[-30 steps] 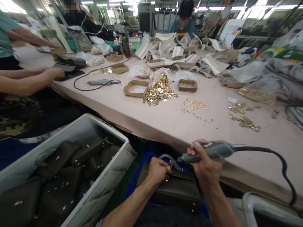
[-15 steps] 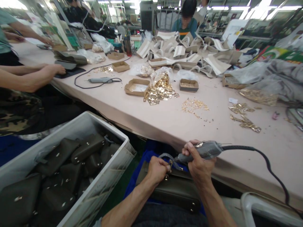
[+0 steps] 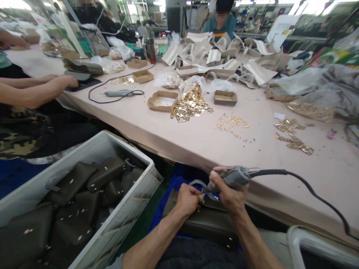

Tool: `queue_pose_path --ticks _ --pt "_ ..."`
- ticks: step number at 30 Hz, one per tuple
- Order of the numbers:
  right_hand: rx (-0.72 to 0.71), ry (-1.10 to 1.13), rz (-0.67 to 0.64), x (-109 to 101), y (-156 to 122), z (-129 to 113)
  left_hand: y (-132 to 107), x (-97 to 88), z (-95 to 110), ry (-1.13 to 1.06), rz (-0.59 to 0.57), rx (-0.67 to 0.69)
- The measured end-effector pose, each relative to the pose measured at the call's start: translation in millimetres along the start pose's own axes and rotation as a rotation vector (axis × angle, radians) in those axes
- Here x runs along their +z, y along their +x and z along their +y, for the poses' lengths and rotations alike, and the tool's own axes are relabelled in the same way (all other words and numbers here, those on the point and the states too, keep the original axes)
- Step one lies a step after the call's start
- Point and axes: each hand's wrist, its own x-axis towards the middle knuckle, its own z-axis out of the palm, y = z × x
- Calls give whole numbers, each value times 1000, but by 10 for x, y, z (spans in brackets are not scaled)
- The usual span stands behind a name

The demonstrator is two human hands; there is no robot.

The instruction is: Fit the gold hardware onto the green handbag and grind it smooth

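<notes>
Clamped in the grip of the right hand [image 3: 228,192] is a grey electric screwdriver [image 3: 234,176], held nearly level with its tip pointing left and slightly down. Its black cable [image 3: 314,194] runs off to the right across the edge of the tabletop [image 3: 196,142]. The left hand [image 3: 188,198] is closed, fingers pinched around small gold hardware at the top of a dark olive handbag [image 3: 206,224], right where the tool's tip meets it. A loop of clear plastic wrap curls up just beside that spot.

The handbag lies on the person's lap, below the near edge of the tabletop, over blue fabric. It is smooth, matte olive-green leather, boxy with a flat top flap, and a small metal stud shows near its lower right corner.

To the left, a grey plastic crate [image 3: 123,220] holds many more olive handbags [image 3: 103,173], each dotted with small pale metal fittings.

On the pale pink tabletop lie a heap of gold metal fittings [image 3: 192,106] spilling from a clear bag, a scatter of small gold screws [image 3: 231,121], open cardboard trays [image 3: 162,101] and a second grey screwdriver [image 3: 119,93] with its cord. Cream-coloured bag parts [image 3: 224,61] are piled further back. At far left, another person's forearm [image 3: 36,91] rests on the tabletop.
</notes>
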Motion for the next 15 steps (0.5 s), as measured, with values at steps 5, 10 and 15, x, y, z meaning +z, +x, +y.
queue_pose_path --ticks 5,10,15 --pt "19 -104 -135 46 -29 3 24 -11 -82 17 -50 58" --pt "45 -82 -157 3 -10 85 41 -5 -101 15 -59 10" --pt "61 -62 -177 -103 -13 176 53 8 -74 -9 -43 -15"
